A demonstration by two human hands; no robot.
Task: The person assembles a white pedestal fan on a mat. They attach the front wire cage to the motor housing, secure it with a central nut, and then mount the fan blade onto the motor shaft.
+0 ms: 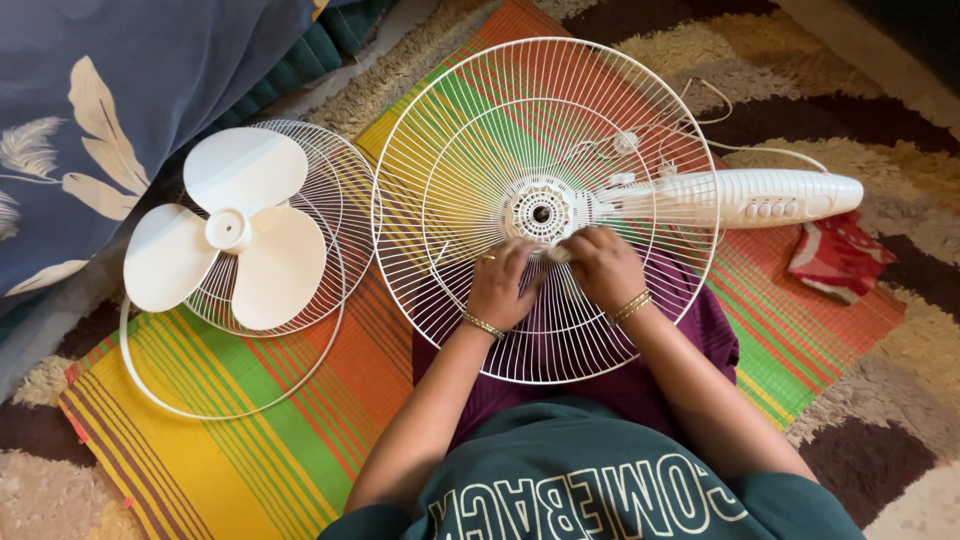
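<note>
A home floor: shaggy rug (880, 420), striped mat (240, 450) (bedding (90, 100) beside).

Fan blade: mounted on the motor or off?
Off. The white three-lobed fan blade lies on a separate grille left of the rear guard, where both hands work.
</note>
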